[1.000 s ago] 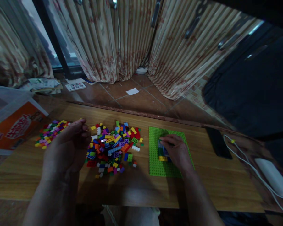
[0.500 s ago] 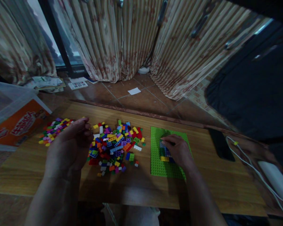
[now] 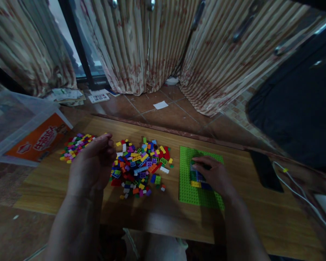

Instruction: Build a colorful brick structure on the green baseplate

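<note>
My right hand [image 3: 213,175] is over the green studded baseplate [image 3: 185,195]. Its thumb and fingers are pinched together at the top of a small block of toy bricks [image 3: 195,183], with yellow, blue and green showing. Whatever sits between those fingertips is hidden in shadow. On the other side, my left hand [image 3: 93,163] hovers with curled fingers between two heaps of loose bricks. Its palm side is partly visible, but I cannot make out anything in its fingers. The larger brick pile [image 3: 141,166] lies just right of it, the smaller pile [image 3: 77,145] behind and to its left.
A clear plastic box with an orange label [image 3: 40,141] stands at the table's left end. Right of the baseplate lies a black phone [image 3: 264,170], with a white cable [image 3: 296,192] beyond it. Papers [image 3: 67,96] and striped curtains [image 3: 130,47] are past the wooden table [image 3: 157,206].
The whole view has shifted, so everything appears farther right. My right hand stays at the brick block and my left hand keeps its curled pose; no brick has visibly moved.
</note>
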A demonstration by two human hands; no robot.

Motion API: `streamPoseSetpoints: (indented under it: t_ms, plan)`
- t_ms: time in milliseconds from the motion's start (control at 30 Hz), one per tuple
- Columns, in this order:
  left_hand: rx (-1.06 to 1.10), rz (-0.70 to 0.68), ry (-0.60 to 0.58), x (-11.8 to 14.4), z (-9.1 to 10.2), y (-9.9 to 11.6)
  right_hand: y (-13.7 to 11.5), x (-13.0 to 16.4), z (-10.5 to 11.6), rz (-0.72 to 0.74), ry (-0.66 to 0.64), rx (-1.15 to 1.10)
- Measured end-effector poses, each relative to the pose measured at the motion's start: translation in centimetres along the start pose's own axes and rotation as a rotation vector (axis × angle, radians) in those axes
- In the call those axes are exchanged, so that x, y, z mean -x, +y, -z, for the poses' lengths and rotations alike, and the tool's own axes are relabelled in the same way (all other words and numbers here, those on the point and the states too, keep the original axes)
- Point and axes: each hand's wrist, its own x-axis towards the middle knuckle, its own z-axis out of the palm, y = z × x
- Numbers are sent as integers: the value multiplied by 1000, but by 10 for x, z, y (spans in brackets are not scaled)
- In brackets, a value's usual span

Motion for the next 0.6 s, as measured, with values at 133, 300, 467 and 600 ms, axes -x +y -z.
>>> streamPoseSetpoints:
  t_ms: [133,300,467,600]
  plan:
    - [-26,-22,12,0,1,-1,-19,7,-2,50,184,-46]
    - [-26,-24,2,-1,2,-2,-55,17,-30,290,81,37]
    - [-21,-13,-2,-3,2,-1,-62,16,-54,329,-10,216]
    - [-8,-7,0,-2,1,0,-62,14,-59,340,-39,283]
